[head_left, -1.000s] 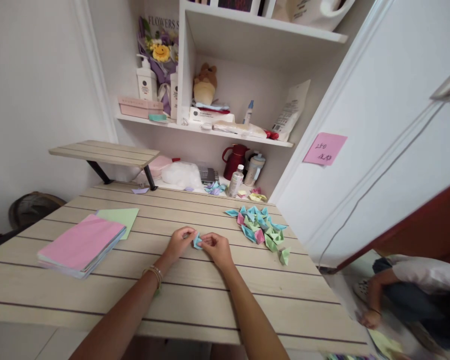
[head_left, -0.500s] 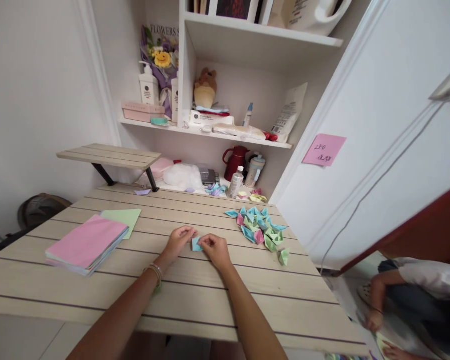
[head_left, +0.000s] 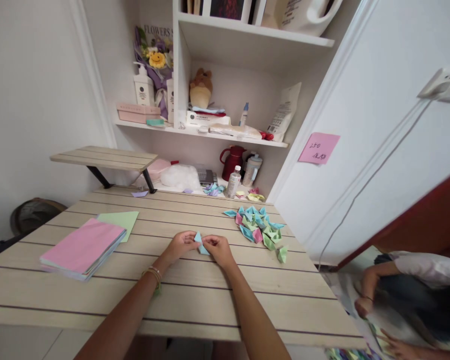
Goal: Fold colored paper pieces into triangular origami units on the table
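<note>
Between my hands, just above the tabletop, is a small blue piece of folded paper (head_left: pixel 198 237), with one pointed corner rising and another part showing below. My left hand (head_left: pixel 183 245) pinches its left side between thumb and fingers. On the other side, my right hand (head_left: pixel 216 247) is closed on the paper, its fingertips hiding the middle of the folds. To the right sits a cluster of folded paper boats (head_left: pixel 255 220) in blue, green and pink. A stack of pink-topped paper (head_left: pixel 84 245) lies to the left, beside a green sheet (head_left: pixel 129 220).
A small raised shelf (head_left: pixel 105 157) stands at the table's (head_left: pixel 180 295) back left. Behind are a clear bottle (head_left: pixel 233 182), a red jug (head_left: pixel 232 162) and a light blue cup (head_left: pixel 252 171). Another person (head_left: pixel 416 285) sits low on the right, hands near papers.
The blue paper has gone from a flat square shape to one with a raised point. My left hand now grips it. The view has shifted slightly.
</note>
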`<control>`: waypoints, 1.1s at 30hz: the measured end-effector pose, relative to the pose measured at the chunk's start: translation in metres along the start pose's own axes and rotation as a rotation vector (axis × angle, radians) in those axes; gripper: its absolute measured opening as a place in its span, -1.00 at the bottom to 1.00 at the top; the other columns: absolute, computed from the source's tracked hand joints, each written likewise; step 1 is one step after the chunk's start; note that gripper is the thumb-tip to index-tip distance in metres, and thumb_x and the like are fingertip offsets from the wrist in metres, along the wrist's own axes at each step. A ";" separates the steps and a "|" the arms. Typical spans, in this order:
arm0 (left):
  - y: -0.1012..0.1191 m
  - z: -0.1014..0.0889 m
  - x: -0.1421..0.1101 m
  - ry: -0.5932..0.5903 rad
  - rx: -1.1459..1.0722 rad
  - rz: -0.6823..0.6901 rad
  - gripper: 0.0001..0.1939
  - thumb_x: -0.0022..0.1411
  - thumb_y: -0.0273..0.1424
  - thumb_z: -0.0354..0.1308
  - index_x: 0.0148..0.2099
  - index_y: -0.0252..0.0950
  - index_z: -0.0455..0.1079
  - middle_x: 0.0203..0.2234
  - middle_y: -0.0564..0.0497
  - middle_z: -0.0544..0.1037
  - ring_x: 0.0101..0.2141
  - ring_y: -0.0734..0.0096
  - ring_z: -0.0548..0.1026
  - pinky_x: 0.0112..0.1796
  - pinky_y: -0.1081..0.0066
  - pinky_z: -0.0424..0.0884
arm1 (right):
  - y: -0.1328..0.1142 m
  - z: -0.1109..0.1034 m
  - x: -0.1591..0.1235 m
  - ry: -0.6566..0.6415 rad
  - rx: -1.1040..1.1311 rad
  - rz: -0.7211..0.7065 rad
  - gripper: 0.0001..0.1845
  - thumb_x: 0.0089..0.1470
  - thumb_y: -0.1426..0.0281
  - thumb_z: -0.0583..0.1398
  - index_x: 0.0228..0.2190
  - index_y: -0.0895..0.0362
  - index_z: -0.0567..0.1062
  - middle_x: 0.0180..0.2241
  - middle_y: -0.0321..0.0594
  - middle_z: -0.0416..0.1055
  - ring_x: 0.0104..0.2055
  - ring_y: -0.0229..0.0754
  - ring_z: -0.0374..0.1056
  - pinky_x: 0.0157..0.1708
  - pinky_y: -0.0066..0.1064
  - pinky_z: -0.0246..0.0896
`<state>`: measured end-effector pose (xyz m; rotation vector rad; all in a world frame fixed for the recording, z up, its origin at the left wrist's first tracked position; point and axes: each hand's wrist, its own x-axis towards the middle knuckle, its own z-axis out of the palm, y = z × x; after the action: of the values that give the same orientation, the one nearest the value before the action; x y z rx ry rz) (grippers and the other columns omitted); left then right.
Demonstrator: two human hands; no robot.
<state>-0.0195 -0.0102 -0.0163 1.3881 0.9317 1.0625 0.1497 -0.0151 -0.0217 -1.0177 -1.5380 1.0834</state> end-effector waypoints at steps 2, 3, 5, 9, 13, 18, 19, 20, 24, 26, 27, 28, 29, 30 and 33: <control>0.002 0.000 0.000 -0.010 -0.014 -0.009 -0.72 -0.13 -0.33 0.28 -0.33 -0.39 0.42 -0.46 -0.06 0.54 -0.42 0.38 0.49 -0.32 0.38 0.39 | -0.002 0.003 0.000 -0.001 0.012 -0.033 -0.76 -0.13 0.24 0.20 -0.45 0.15 0.54 -0.51 -0.25 0.47 -0.47 -0.23 0.33 -0.46 -0.45 0.22; 0.003 0.001 0.000 0.006 -0.029 -0.016 -0.73 -0.12 -0.32 0.27 -0.35 -0.39 0.41 -0.47 -0.06 0.54 -0.42 0.38 0.49 -0.32 0.38 0.40 | -0.003 0.004 0.000 0.017 0.026 -0.049 -0.74 -0.10 0.23 0.18 -0.42 0.14 0.54 -0.45 -0.23 0.48 -0.42 -0.22 0.35 -0.41 -0.44 0.24; 0.005 0.001 0.000 0.067 -0.077 -0.028 -0.74 -0.11 -0.31 0.27 -0.38 -0.39 0.39 -0.48 -0.04 0.54 -0.42 0.39 0.49 -0.31 0.38 0.41 | -0.004 0.007 0.000 0.084 0.055 -0.058 -0.69 -0.10 0.22 0.18 -0.31 0.12 0.51 -0.35 -0.21 0.47 -0.37 -0.22 0.36 -0.38 -0.43 0.25; 0.007 0.001 0.000 0.131 -0.154 -0.028 -0.72 -0.13 -0.30 0.28 -0.41 -0.39 0.35 -0.48 -0.05 0.53 -0.40 0.38 0.49 -0.27 0.34 0.42 | -0.001 0.013 0.000 0.156 0.089 0.006 -0.43 -0.31 0.26 0.32 -0.18 0.14 0.42 -0.40 -0.23 0.45 -0.50 -0.29 0.30 -0.53 -0.49 0.22; 0.007 0.002 0.000 0.151 -0.126 -0.025 -0.70 -0.15 -0.33 0.30 -0.35 -0.37 0.36 -0.51 -0.01 0.53 -0.45 0.41 0.49 -0.32 0.37 0.43 | 0.006 0.013 0.001 0.145 0.161 0.068 -0.51 -0.32 0.27 0.32 -0.27 0.20 0.44 -0.67 -0.39 0.32 -0.66 -0.37 0.17 -0.65 -0.55 0.11; 0.004 0.000 0.001 0.106 0.012 0.001 -0.69 -0.14 -0.29 0.28 -0.32 -0.37 0.43 -0.52 -0.04 0.55 -0.47 0.36 0.49 -0.37 0.38 0.42 | 0.008 0.010 0.002 0.094 0.251 0.127 -0.58 -0.36 0.22 0.33 -0.40 0.19 0.45 -0.64 -0.31 0.39 -0.61 -0.26 0.30 -0.59 -0.45 0.25; 0.002 -0.001 0.001 0.110 0.027 0.010 -0.70 -0.13 -0.27 0.27 -0.36 -0.37 0.44 -0.54 -0.03 0.54 -0.48 0.35 0.49 -0.37 0.37 0.43 | 0.009 0.010 0.002 0.077 0.263 0.132 -0.59 -0.37 0.22 0.33 -0.42 0.19 0.45 -0.62 -0.29 0.41 -0.58 -0.23 0.33 -0.56 -0.42 0.27; 0.001 -0.001 0.001 0.119 0.031 0.014 -0.71 -0.13 -0.25 0.26 -0.38 -0.37 0.44 -0.56 -0.03 0.54 -0.49 0.35 0.49 -0.38 0.37 0.43 | 0.009 0.010 0.002 0.065 0.267 0.134 -0.60 -0.37 0.22 0.33 -0.43 0.18 0.44 -0.61 -0.28 0.42 -0.57 -0.22 0.35 -0.55 -0.41 0.29; -0.004 -0.002 0.003 0.173 -0.048 -0.004 -0.68 -0.16 -0.26 0.28 -0.36 -0.39 0.43 -0.51 -0.04 0.55 -0.46 0.34 0.50 -0.34 0.34 0.44 | 0.008 0.010 0.004 0.091 0.252 0.112 -0.57 -0.35 0.24 0.33 -0.37 0.17 0.44 -0.64 -0.31 0.42 -0.56 -0.19 0.38 -0.52 -0.39 0.31; -0.006 -0.002 0.005 0.208 -0.101 -0.015 -0.63 -0.18 -0.29 0.30 -0.30 -0.39 0.41 -0.46 -0.06 0.55 -0.42 0.34 0.51 -0.30 0.33 0.43 | 0.008 0.008 0.006 0.129 0.257 0.094 -0.58 -0.29 0.23 0.30 -0.33 0.16 0.44 -0.62 -0.28 0.44 -0.53 -0.17 0.40 -0.48 -0.37 0.33; -0.006 -0.002 0.006 0.223 -0.120 -0.016 -0.60 -0.19 -0.30 0.31 -0.26 -0.39 0.40 -0.45 -0.06 0.56 -0.41 0.34 0.51 -0.29 0.32 0.43 | 0.009 0.006 0.006 0.147 0.258 0.086 -0.61 -0.27 0.23 0.29 -0.34 0.16 0.44 -0.59 -0.25 0.45 -0.51 -0.17 0.40 -0.45 -0.35 0.33; -0.006 -0.002 0.006 0.233 -0.133 -0.013 -0.56 -0.21 -0.31 0.32 -0.22 -0.39 0.39 -0.44 -0.06 0.56 -0.40 0.33 0.51 -0.28 0.31 0.43 | 0.009 0.003 0.006 0.166 0.256 0.077 -0.64 -0.24 0.22 0.27 -0.37 0.16 0.46 -0.57 -0.23 0.47 -0.49 -0.16 0.41 -0.43 -0.35 0.34; -0.005 -0.003 0.007 0.236 -0.145 -0.008 -0.52 -0.21 -0.31 0.33 -0.19 -0.39 0.38 -0.43 -0.07 0.56 -0.38 0.31 0.51 -0.27 0.29 0.43 | 0.009 0.001 0.006 0.184 0.250 0.067 -0.67 -0.23 0.21 0.26 -0.40 0.16 0.47 -0.55 -0.21 0.48 -0.48 -0.16 0.41 -0.42 -0.34 0.33; -0.005 -0.003 0.007 0.236 -0.159 -0.002 -0.49 -0.21 -0.31 0.33 -0.16 -0.38 0.37 -0.42 -0.07 0.56 -0.37 0.30 0.52 -0.26 0.28 0.43 | 0.009 -0.002 0.006 0.202 0.241 0.056 -0.69 -0.22 0.21 0.26 -0.42 0.16 0.48 -0.54 -0.21 0.48 -0.47 -0.16 0.41 -0.41 -0.34 0.33; -0.002 -0.003 0.005 0.224 -0.216 0.007 -0.52 -0.10 -0.24 0.26 -0.14 -0.39 0.37 -0.34 -0.12 0.55 -0.31 0.27 0.52 -0.18 0.23 0.40 | 0.008 -0.008 0.004 0.245 0.164 0.012 -0.75 -0.21 0.23 0.25 -0.46 0.14 0.52 -0.53 -0.22 0.49 -0.46 -0.16 0.41 -0.39 -0.34 0.33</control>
<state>-0.0204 -0.0043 -0.0180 1.1111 0.9420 1.3032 0.1574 -0.0077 -0.0273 -1.0067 -1.2282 1.0340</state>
